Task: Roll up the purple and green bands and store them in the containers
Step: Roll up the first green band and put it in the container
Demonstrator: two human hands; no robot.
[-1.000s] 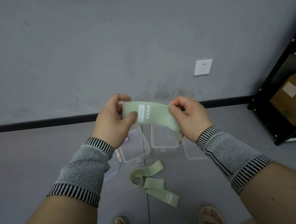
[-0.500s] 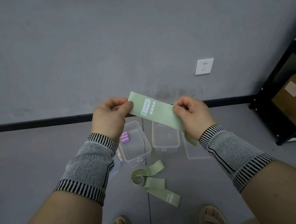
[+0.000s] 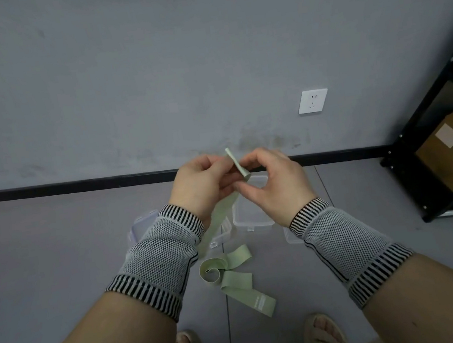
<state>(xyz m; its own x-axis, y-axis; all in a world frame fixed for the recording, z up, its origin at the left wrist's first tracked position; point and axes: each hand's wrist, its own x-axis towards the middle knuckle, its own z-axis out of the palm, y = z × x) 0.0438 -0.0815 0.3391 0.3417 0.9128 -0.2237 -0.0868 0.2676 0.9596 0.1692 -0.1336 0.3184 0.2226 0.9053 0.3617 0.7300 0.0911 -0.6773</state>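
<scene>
On the grey floor (image 3: 59,265), furthest left, a clear plastic lid with a bluish rim (image 3: 140,225) peeks out from behind the left forearm's grey mesh wrist sleeve (image 3: 159,260). Just right of it a clear plastic container (image 3: 223,232) is mostly hidden by that sleeve and by the hanging band, so I cannot tell what it holds. The left hand (image 3: 201,187) is raised in front of the black skirting strip (image 3: 63,187), its fingers curled and pinching the pale green elastic band (image 3: 237,164) at its top end; the rest of the band hangs down past the wrist towards the floor. The right hand (image 3: 273,185) meets it there, thumb and fingers curled and pinching the same folded end, which stands up edge-on between the two hands. Below them a second clear plastic container (image 3: 251,214) sits on the floor, looking empty as far as the hands allow. Nearer the person's sandalled feet lies another pale green band (image 3: 234,279), loosely curled at one end. Right of the second container a flat clear lid (image 3: 293,237) shows under the right sleeve.
</scene>
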